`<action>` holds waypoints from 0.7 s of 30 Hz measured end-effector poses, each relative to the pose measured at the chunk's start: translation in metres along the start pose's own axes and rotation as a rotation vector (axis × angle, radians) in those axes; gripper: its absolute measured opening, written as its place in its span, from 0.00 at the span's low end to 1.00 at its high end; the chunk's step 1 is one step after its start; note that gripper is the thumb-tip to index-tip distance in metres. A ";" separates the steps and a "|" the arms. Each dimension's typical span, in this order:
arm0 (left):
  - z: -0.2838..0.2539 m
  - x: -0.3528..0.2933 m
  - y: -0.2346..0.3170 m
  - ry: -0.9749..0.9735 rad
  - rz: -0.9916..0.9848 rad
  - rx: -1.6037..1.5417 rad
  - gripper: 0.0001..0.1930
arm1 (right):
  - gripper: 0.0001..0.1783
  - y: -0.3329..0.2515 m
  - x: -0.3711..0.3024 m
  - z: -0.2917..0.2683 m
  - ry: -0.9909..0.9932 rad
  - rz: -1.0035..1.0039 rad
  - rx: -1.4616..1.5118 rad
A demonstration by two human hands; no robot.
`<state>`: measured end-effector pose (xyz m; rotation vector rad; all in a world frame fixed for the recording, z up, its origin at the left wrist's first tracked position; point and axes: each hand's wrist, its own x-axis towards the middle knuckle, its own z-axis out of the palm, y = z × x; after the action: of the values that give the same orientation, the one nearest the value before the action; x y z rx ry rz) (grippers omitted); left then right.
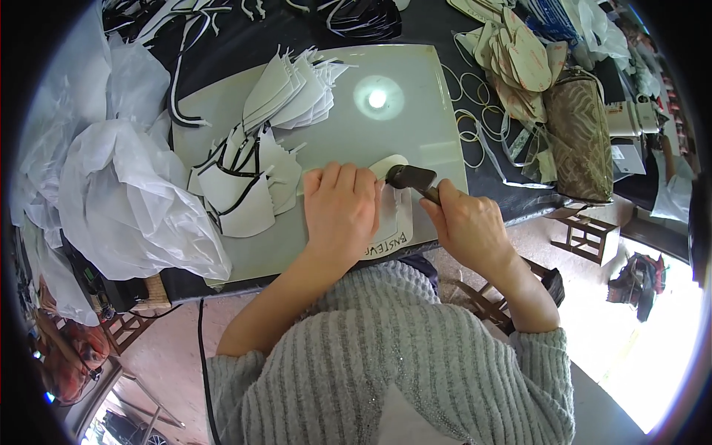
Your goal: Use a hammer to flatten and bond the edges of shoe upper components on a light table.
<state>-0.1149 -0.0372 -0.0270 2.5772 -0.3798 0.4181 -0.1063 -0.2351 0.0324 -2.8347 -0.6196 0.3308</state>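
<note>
Right hand point(475, 221) closed round a hammer point(412, 177), its dark head just right of the left fingertips; left hand point(341, 204) fingers bent over a white piece point(390, 161) showing just beyond them, pinching or pressing, cannot tell. Piece looks mid-work; black-trimmed pieces point(248, 206) left of those fingers, done or waiting unclear.

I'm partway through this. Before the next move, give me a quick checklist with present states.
1. Hammer gripped in the right hand: ok.
2. Left hand well clear of the hammer head: not ok, it's close beside it.
3. Left hand's hold: cannot tell, its fingertips are hidden.
4. Hammer head touching anything below: cannot tell from this angle.
5. Stacked white pieces away from the hammer: ok, farther up the grey board.
</note>
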 end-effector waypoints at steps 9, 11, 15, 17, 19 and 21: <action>-0.001 0.009 -0.003 0.029 0.048 -0.149 0.04 | 0.15 0.016 0.005 -0.001 0.051 0.034 0.044; 0.001 0.013 -0.005 -0.045 0.068 -0.031 0.04 | 0.15 0.014 0.007 -0.005 0.032 0.000 0.045; 0.005 0.014 -0.010 -0.048 0.084 0.039 0.03 | 0.15 0.017 0.010 -0.003 0.046 0.010 0.074; 0.000 0.013 -0.014 -0.055 0.022 -0.212 0.03 | 0.15 0.020 0.009 -0.001 0.084 0.059 0.194; -0.003 0.013 -0.017 -0.069 0.046 -0.259 0.04 | 0.15 0.019 0.012 -0.005 0.089 0.059 0.198; -0.003 0.012 -0.020 -0.089 0.073 -0.309 0.06 | 0.15 0.019 0.012 -0.008 0.096 0.066 0.203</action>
<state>-0.0978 -0.0217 -0.0286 2.2904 -0.5273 0.2481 -0.0866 -0.2486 0.0326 -2.6618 -0.4464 0.2517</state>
